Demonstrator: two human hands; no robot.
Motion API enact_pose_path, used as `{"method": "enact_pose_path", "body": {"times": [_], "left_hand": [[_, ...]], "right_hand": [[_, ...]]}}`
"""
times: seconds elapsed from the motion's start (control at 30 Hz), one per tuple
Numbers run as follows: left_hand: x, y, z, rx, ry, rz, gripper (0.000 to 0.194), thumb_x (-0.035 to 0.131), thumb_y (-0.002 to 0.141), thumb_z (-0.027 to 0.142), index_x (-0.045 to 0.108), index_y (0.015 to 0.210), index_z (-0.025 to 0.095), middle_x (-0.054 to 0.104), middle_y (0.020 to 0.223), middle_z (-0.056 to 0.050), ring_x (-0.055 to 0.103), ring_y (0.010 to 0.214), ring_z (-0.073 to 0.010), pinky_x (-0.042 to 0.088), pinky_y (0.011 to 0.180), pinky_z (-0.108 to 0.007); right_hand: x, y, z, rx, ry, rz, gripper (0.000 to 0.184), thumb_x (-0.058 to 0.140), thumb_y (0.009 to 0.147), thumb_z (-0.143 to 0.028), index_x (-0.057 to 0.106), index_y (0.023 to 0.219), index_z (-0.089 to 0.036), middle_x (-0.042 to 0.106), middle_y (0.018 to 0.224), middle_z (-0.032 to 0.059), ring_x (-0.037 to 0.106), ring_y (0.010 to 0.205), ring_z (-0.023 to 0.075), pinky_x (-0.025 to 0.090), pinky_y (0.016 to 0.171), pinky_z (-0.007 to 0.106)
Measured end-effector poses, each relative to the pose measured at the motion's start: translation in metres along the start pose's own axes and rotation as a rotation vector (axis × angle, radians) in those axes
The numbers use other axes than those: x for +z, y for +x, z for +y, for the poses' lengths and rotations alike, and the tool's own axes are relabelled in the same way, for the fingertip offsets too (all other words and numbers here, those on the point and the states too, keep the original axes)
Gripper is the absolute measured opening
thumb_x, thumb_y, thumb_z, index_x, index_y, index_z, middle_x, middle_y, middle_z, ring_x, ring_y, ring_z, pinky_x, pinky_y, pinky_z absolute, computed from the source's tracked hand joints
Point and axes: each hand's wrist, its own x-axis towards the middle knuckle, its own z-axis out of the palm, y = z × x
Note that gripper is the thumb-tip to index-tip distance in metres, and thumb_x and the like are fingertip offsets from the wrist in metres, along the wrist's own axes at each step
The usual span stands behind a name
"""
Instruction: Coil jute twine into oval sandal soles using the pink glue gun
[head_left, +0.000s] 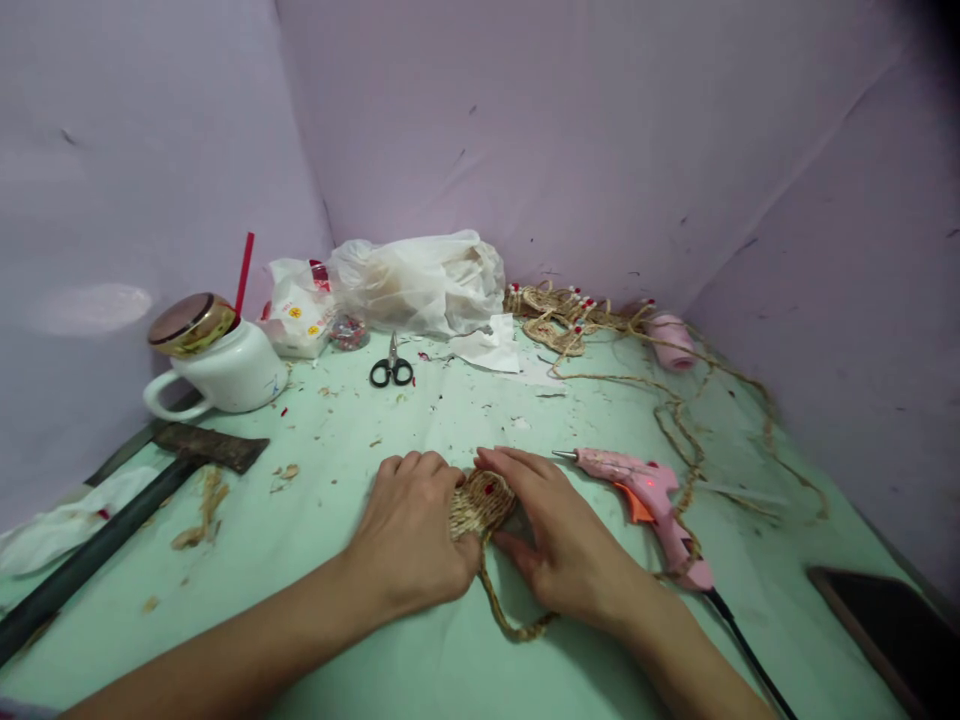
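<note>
Both my hands rest on a small coiled jute-rope piece [480, 502] with a red bead, lying on the pale green table [360, 640]. My left hand [411, 535] is closed over its left side, fingers curled down. My right hand [551, 535] presses its right side, fingers laid together along the top edge and thumb below. A loose tail of braided rope [510, 618] loops out beneath my hands toward me. A pink glue gun [646, 498] lies just right of my right hand, nozzle pointing left.
Small black-handled scissors [391, 368] lie farther back. A white mug with gold lid and red straw [214, 360] stands at left, near a hammer [135, 505]. Plastic bags [420, 280], tangled jute rope [600, 330], a pink roll [671, 340] and a dark phone [892, 630] lie around.
</note>
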Motion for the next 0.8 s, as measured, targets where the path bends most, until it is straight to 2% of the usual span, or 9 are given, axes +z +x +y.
{"method": "enact_pose_path", "body": {"times": [0.2, 0.43, 0.67, 0.8], "left_hand": [[0.003, 0.002, -0.001, -0.030, -0.014, -0.001, 0.033, 0.053, 0.065, 0.028, 0.062, 0.093, 0.013, 0.057, 0.090, -0.012, 0.051, 0.091, -0.0309, 0.037, 0.086, -0.049], [0.003, 0.001, -0.001, -0.074, -0.015, 0.022, 0.029, 0.054, 0.066, 0.029, 0.060, 0.088, 0.012, 0.054, 0.089, -0.013, 0.050, 0.090, -0.0307, 0.039, 0.086, -0.048], [-0.005, 0.002, -0.006, 0.069, -0.034, -0.050, 0.019, 0.054, 0.065, 0.024, 0.059, 0.082, 0.017, 0.056, 0.091, -0.009, 0.051, 0.090, -0.0265, 0.038, 0.087, -0.044], [-0.006, 0.003, -0.007, 0.097, -0.007, -0.051, 0.022, 0.054, 0.065, 0.025, 0.059, 0.085, 0.016, 0.056, 0.091, -0.009, 0.051, 0.090, -0.0265, 0.037, 0.088, -0.045]], "right_hand": [[0.005, 0.005, -0.004, -0.015, 0.053, 0.027, 0.079, 0.053, 0.067, -0.003, 0.026, 0.138, -0.021, 0.055, 0.123, 0.0086, 0.046, 0.114, 0.0239, 0.036, 0.100, 0.047], [0.009, 0.003, -0.004, -0.049, 0.036, 0.054, 0.080, 0.053, 0.067, -0.005, 0.022, 0.139, -0.020, 0.058, 0.118, 0.0067, 0.051, 0.109, 0.0218, 0.023, 0.109, 0.050], [0.010, 0.005, -0.008, -0.079, -0.065, 0.090, 0.080, 0.055, 0.064, -0.007, 0.027, 0.138, -0.015, 0.051, 0.130, 0.0099, 0.036, 0.127, 0.0228, 0.016, 0.112, 0.048], [0.012, 0.007, -0.007, -0.084, -0.078, 0.103, 0.083, 0.056, 0.062, -0.009, 0.025, 0.139, -0.014, 0.051, 0.131, 0.0110, 0.036, 0.128, 0.0231, 0.017, 0.112, 0.048]]}}
